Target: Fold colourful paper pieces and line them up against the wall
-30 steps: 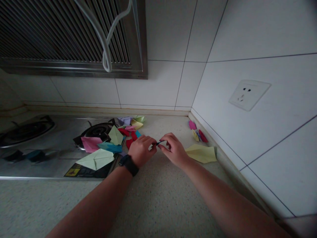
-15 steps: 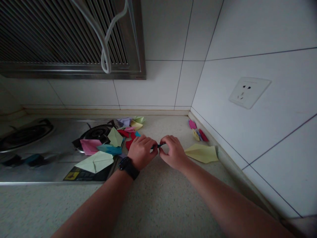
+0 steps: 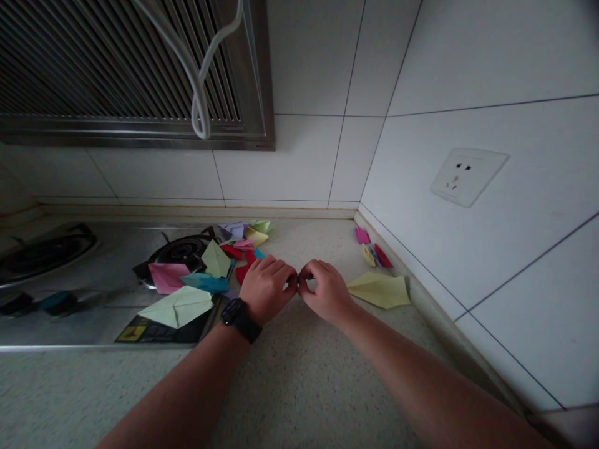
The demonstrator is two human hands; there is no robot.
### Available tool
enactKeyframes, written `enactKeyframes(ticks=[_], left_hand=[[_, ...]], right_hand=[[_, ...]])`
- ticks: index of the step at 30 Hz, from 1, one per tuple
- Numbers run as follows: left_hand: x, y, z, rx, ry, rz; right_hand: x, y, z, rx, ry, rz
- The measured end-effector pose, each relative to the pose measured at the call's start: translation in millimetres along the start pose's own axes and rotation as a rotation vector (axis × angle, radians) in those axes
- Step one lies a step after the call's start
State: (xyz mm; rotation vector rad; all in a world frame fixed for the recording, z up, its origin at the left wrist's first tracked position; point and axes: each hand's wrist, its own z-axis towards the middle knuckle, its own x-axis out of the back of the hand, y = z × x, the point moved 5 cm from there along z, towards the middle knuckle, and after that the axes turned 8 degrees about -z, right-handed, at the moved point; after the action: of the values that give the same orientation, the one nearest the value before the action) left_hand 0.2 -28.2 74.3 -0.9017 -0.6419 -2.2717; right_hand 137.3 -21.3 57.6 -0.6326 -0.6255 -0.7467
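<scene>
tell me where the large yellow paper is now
In the head view, the large yellow paper lies on the countertop to the right, just beyond the right forearm and nearer than the small red paper by the right wall.

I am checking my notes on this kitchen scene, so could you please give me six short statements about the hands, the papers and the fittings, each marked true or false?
1. The left hand and the right hand pinch a small dark piece between them. True.
2. The black watch is on the right wrist. False: it is on the left one.
3. A large pink paper lies on the stove. True.
4. The large yellow paper lies on the stove too. False: it is on the counter, to the right of the hands.
5. The socket is on the right-hand wall. True.
6. The range hood is at the upper right. False: it is at the upper left.
</scene>
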Motion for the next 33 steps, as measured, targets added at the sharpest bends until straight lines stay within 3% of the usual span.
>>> enactKeyframes(ticks=[7,33], left_hand=[[-0.6,-4.9,-0.2,0.086,0.004,-0.026],[-5.8,-4.5,-3.8,0.085,0.061,-0.303]], right_hand=[[-1.9,0.2,0.4,0.03,-0.005,-0.02],[2.7,5.3,1.1,0.105,0.102,0.093]])
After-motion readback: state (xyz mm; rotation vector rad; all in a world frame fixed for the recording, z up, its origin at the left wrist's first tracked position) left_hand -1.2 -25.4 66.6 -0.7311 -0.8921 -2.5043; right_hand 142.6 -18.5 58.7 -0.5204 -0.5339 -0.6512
